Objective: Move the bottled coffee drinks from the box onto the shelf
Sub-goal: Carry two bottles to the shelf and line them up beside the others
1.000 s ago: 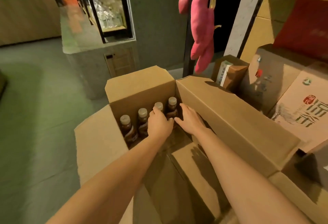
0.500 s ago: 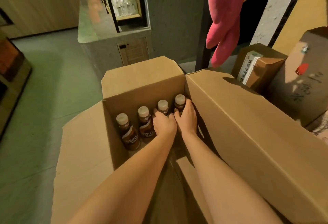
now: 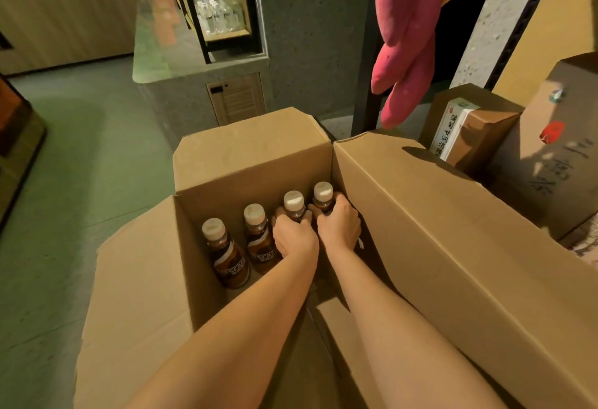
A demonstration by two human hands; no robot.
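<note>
From the head camera, the step in hand looks like the pick-up: both hands are down inside the open box (image 3: 252, 162), each taking one drink. The left hand (image 3: 293, 237) has its fingers curled round the neck and shoulder of the neighbouring bottle (image 3: 293, 201). The right hand (image 3: 339, 227) grips the corner bottle (image 3: 323, 191), which stands against the far wall of the box, just beside the tall right flap (image 3: 453, 230). The two hands touch or nearly touch, and both white caps stick out just past the fingertips.

To the left of the left hand stands an untouched bottle (image 3: 259, 243), just beside the knuckles. The last bottle (image 3: 228, 256) is beyond that one, further left and closer to the person. All four stand upright in one row.

Next, I judge, both gripped bottles need a straight lift clear of the box walls and the right flap, then a carry to the shelf. Which shelf is meant cannot be told from here. A dark display rack (image 3: 223, 4) stands well beyond the hands.
</note>
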